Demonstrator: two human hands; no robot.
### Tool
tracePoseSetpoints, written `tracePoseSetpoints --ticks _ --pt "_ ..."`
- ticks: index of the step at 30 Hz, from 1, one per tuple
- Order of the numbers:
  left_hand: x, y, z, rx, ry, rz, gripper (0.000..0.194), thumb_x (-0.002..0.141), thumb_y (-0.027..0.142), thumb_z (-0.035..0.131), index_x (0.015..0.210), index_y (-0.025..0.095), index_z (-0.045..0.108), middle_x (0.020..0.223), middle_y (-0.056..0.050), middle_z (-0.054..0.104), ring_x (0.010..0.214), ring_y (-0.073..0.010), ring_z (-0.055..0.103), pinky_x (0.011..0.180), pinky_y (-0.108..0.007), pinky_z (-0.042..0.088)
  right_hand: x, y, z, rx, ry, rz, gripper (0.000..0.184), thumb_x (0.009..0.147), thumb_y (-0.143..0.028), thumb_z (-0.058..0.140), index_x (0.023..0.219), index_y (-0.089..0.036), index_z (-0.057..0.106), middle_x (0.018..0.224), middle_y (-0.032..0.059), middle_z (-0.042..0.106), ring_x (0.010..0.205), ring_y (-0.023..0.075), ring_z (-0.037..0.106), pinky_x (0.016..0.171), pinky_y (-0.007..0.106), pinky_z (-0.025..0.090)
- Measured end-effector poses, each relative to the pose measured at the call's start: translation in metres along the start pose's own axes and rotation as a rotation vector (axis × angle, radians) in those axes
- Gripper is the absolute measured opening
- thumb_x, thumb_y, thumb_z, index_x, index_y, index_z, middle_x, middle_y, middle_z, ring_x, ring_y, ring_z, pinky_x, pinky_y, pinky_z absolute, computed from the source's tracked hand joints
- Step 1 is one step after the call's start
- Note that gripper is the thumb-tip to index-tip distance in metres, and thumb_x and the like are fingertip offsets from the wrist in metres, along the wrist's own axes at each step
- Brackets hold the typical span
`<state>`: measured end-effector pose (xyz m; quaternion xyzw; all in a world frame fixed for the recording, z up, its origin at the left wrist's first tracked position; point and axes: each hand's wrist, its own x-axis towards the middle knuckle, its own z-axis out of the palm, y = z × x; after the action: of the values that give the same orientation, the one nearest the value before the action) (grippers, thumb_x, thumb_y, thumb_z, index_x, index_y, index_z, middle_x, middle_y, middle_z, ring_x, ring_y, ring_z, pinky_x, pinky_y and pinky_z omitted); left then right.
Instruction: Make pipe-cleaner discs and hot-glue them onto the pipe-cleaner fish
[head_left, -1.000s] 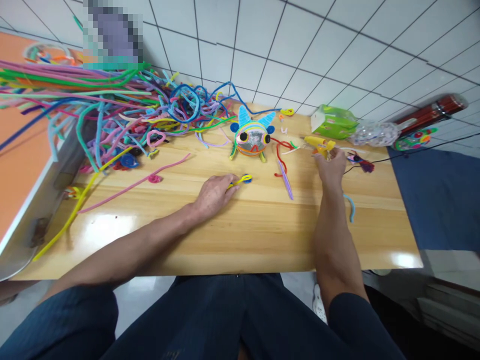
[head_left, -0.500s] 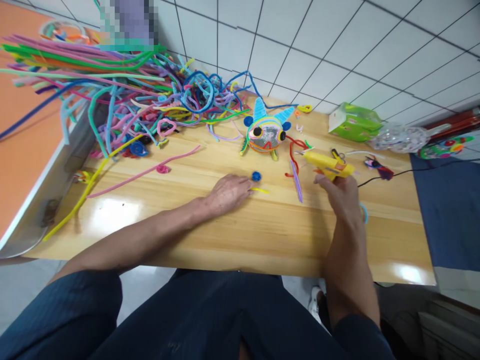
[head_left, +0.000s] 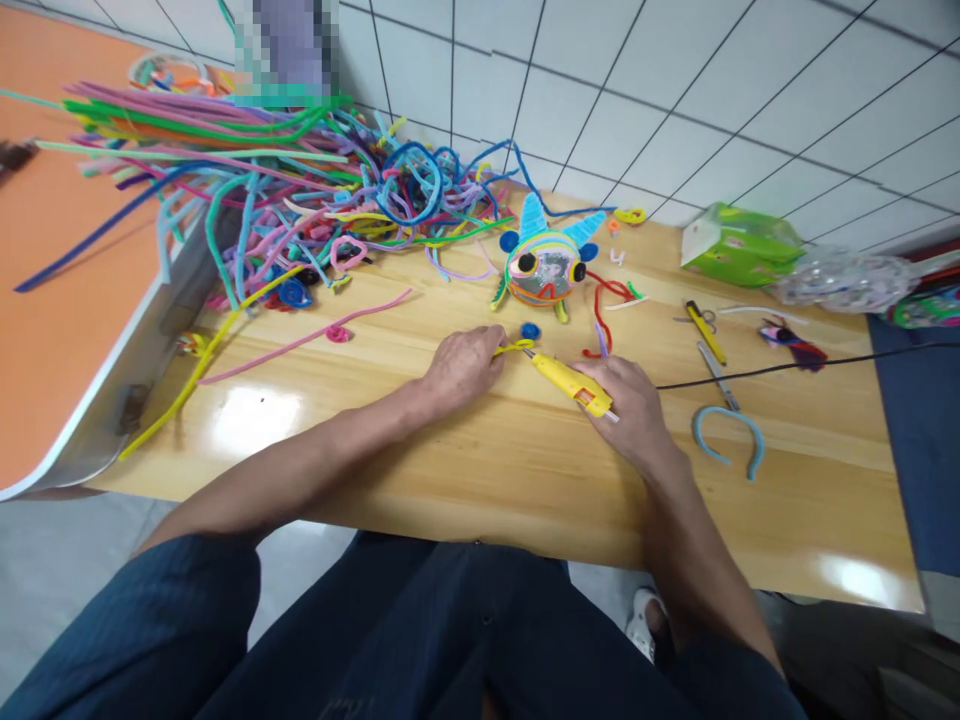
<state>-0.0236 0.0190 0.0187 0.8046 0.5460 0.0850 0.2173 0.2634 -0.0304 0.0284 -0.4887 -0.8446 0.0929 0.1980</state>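
My right hand (head_left: 626, 405) is wrapped round a yellow hot glue gun (head_left: 568, 382), its nozzle pointing up and to the left. The nozzle tip is at a short piece of yellow pipe cleaner (head_left: 513, 347), whose near end my left hand (head_left: 466, 368) pinches. Just beyond the tip lies a coiled blue disc (head_left: 530, 331). Behind it stands a round pipe-cleaner figure (head_left: 551, 270) with light blue pointed ears, black-and-yellow eyes and yellow-green legs. Red pipe cleaner (head_left: 600, 310) lies beside the figure.
A big heap of coloured pipe cleaners (head_left: 300, 200) fills the back left. To the right lie a yellow utility knife (head_left: 706, 332), scissors (head_left: 718, 376) and a light blue curved pipe cleaner (head_left: 727, 412). A black cord (head_left: 787, 366) crosses the right side. A green packet (head_left: 742, 245) stands near the wall.
My right hand has brought the glue gun left and down, to the yellow pipe cleaner. My left hand now has that piece slightly raised. The view has shifted a little.
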Motion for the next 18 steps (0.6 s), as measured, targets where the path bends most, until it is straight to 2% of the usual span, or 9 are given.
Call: tracePoseSetpoints --ticks 3,6,13,18 --pt "0.0 0.003 0.006 0.015 0.011 0.018 0.019 0.106 0.02 0.058 0.113 0.017 0.076 0.115 -0.013 0.083 0.101 -0.0278 0.08 0.086 -0.036 0.059 -0.005 -0.001 0.002 -0.132 -0.054 -0.01 0.038 0.099 -0.021 0.058 0.133 -0.023 0.076 0.11 0.0111 0.08 0.107 0.0311 0.072 0.094 0.044 0.053" --pt "0.002 0.005 0.008 0.007 0.013 0.039 0.02 0.103 0.018 0.058 0.107 0.017 0.078 0.11 -0.013 0.084 0.097 -0.0286 0.08 0.084 -0.037 0.059 -0.006 -0.003 0.002 -0.167 -0.08 -0.019 0.039 0.099 -0.019 0.059 0.133 -0.021 0.076 0.108 0.0106 0.079 0.105 0.0303 0.07 0.093 0.043 0.051" --pt "0.002 0.002 0.015 -0.082 0.086 0.1 0.018 0.097 0.019 0.061 0.099 0.018 0.079 0.097 -0.011 0.084 0.086 -0.0249 0.077 0.08 -0.035 0.058 -0.005 -0.008 0.006 -0.219 -0.108 -0.006 0.037 0.102 -0.023 0.062 0.137 -0.025 0.073 0.11 0.0102 0.075 0.105 0.0298 0.065 0.094 0.043 0.046" --pt "0.003 -0.001 0.018 -0.055 0.079 0.129 0.021 0.097 0.019 0.057 0.095 0.017 0.078 0.095 -0.011 0.084 0.084 -0.0247 0.077 0.08 -0.036 0.057 -0.005 -0.009 0.008 -0.221 -0.1 -0.007 0.037 0.103 -0.026 0.063 0.139 -0.025 0.072 0.109 0.0097 0.075 0.104 0.0294 0.064 0.093 0.043 0.045"
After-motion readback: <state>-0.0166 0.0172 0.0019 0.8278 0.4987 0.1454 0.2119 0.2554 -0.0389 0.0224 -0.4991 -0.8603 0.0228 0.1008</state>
